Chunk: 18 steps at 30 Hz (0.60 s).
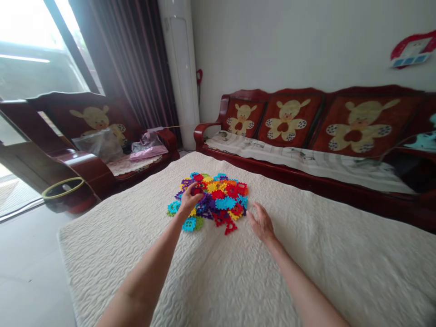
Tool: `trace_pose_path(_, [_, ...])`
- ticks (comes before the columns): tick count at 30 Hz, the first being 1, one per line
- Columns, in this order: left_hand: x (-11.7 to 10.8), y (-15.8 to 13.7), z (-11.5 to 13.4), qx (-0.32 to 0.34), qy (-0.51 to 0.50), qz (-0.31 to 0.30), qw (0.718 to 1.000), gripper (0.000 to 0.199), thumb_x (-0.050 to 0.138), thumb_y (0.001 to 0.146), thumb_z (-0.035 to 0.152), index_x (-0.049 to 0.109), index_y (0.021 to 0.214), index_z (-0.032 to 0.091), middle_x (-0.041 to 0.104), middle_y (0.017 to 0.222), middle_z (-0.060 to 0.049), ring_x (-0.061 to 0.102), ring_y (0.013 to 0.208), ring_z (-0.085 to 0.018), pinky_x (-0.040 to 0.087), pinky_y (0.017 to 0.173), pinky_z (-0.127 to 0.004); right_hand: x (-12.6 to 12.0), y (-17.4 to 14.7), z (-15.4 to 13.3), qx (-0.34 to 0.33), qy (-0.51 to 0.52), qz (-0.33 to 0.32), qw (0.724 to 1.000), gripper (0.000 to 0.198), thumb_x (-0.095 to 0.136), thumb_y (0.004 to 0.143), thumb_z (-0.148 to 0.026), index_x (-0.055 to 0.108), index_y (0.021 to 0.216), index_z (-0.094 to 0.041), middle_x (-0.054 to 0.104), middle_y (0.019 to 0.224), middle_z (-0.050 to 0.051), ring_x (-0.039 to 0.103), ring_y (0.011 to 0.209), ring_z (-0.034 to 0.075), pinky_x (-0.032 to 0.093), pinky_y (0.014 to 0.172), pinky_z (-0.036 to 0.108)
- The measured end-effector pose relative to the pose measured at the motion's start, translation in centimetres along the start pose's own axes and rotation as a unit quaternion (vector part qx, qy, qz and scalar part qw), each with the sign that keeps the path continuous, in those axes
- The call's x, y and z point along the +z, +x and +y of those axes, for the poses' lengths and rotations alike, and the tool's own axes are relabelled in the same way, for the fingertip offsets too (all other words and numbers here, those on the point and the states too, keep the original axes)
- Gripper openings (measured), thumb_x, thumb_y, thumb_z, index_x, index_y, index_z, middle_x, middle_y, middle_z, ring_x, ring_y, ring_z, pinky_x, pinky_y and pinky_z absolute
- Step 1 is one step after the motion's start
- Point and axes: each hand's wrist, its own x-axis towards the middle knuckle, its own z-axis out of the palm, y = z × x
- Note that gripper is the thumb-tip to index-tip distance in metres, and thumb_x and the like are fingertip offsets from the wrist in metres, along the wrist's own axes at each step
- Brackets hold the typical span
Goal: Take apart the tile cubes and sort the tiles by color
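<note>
The left hand (188, 200) hangs over the pile of plastic pieces (223, 202) on the quilt (116, 229), whether gripping one I cannot tell, while the right hand (262, 223), fingers apart, is just beside it; light touches should avoid scattering.

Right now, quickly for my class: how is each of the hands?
Left hand: curved at the colourful pile; whether it grips a piece cannot be told.
Right hand: open, beside the pile, nothing visibly held.
</note>
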Motion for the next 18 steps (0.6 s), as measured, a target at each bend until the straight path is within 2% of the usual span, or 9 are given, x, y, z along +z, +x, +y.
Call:
trace_pose_path(3, [-2.1, 3.1, -1.2, -0.027, -0.010, 0.065, 0.997, 0.070, 0.070, 0.062, 0.027, 0.059, 0.130, 0.017, 0.065, 0.081, 0.002, 0.056, 0.064, -0.011, 0.049, 0.063, -0.024, 1.9, 4.3, 0.2, 0.038, -0.006, -0.029, 0.999, 0.052, 0.051, 0.083, -0.051, 0.061, 0.120, -0.016, 0.065, 0.127, 0.018, 0.059, 0.123, 0.031, 0.046, 0.105, 0.048])
trace_pose_path(6, [-3.4, 6.5, -1.9, -0.030, -0.005, 0.092, 0.995, 0.070, 0.073, 0.059, 0.024, 0.059, 0.128, 0.017, 0.066, 0.084, 0.000, 0.059, 0.067, -0.011, 0.050, 0.066, -0.024, 3.5, 7.5, 0.9, 0.076, -0.021, -0.043, 0.996, 0.059, 0.054, 0.082, -0.053, 0.059, 0.125, -0.013, 0.063, 0.131, 0.019, 0.058, 0.125, 0.031, 0.044, 0.106, 0.046])
trace_pose_path(10, [-4.4, 10.5, -2.3, -0.039, 0.007, 0.109, 0.993, 0.066, 0.075, 0.055, 0.022, 0.062, 0.120, 0.016, 0.066, 0.083, 0.000, 0.060, 0.069, -0.012, 0.050, 0.067, -0.025, 5.0, 10.0, 1.6, 0.098, -0.035, -0.074, 0.992, 0.065, 0.055, 0.083, -0.055, 0.057, 0.132, -0.012, 0.060, 0.136, 0.020, 0.055, 0.128, 0.033, 0.040, 0.108, 0.048])
trace_pose_path(13, [-4.3, 12.1, -2.8, -0.057, 0.023, 0.100, 0.993, 0.052, 0.075, 0.054, 0.027, 0.065, 0.103, 0.015, 0.064, 0.074, 0.000, 0.060, 0.064, -0.014, 0.049, 0.062, -0.026, 5.3, 10.7, 1.2, 0.126, -0.070, -0.104, 0.984, 0.067, 0.051, 0.086, -0.059, 0.055, 0.137, -0.015, 0.058, 0.140, 0.020, 0.051, 0.132, 0.036, 0.037, 0.109, 0.053])
trace_pose_path(15, [-4.0, 12.3, -3.2, -0.063, 0.033, 0.077, 0.994, 0.044, 0.076, 0.052, 0.031, 0.066, 0.093, 0.016, 0.063, 0.069, 0.001, 0.060, 0.062, -0.015, 0.048, 0.059, -0.026, 5.1, 10.8, 0.4, 0.134, -0.104, -0.137, 0.976, 0.065, 0.049, 0.088, -0.061, 0.054, 0.139, -0.021, 0.058, 0.141, 0.015, 0.046, 0.136, 0.036, 0.032, 0.111, 0.056])
trace_pose_path(18, [-3.4, 11.8, -3.5, -0.060, 0.043, 0.034, 0.997, 0.044, 0.077, 0.050, 0.035, 0.067, 0.088, 0.017, 0.066, 0.069, 0.001, 0.061, 0.063, -0.015, 0.047, 0.059, -0.026, 4.7, 10.5, -1.1, 0.133, -0.125, -0.201, 0.962, 0.057, 0.048, 0.090, -0.060, 0.057, 0.136, -0.027, 0.055, 0.145, 0.010, 0.041, 0.140, 0.034, 0.024, 0.115, 0.058])
